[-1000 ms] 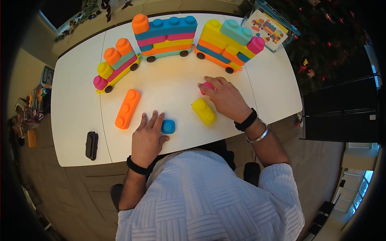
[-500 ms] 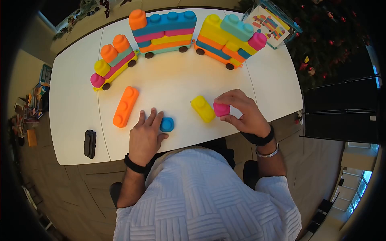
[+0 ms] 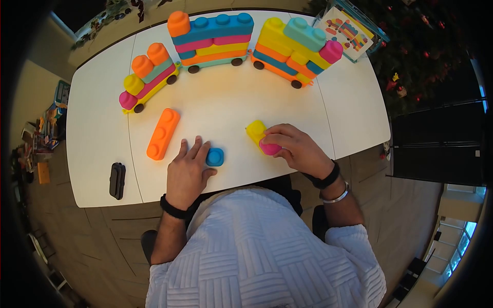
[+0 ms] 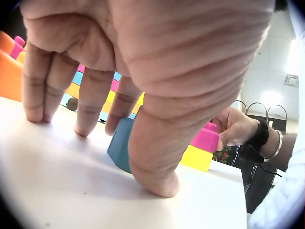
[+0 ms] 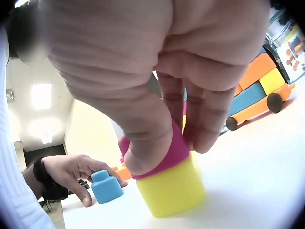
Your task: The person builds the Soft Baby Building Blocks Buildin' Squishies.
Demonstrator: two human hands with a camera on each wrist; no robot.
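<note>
Between thumb and fingers the right hand [image 3: 302, 152] pinches a pink block [image 3: 270, 147], which sits on the near end of a yellow block [image 3: 256, 132]. In the right wrist view the pink block [image 5: 177, 151] rests on top of the yellow one [image 5: 172, 188]. The left hand [image 3: 187, 174] rests with fingertips on the table, fingers spread and nearly straight, around the left side of a small blue block [image 3: 215, 157]. The left wrist view shows this blue block [image 4: 121, 143] between thumb and fingers, its grip unclear. An orange block [image 3: 163, 134] lies beyond the left hand.
Three wheeled block cars stand along the far side of the table [image 3: 215, 92]: a low one [image 3: 154, 82], a tall one [image 3: 213, 49] and another [image 3: 282, 56]. A black case [image 3: 117, 180] lies at the left. A box with a picture card [image 3: 345, 33] is at the far right.
The right hand first took the pink block from beyond the yellow block towards the near right, then brought it left onto the yellow block's near end. The left hand stays beside the blue block.
</note>
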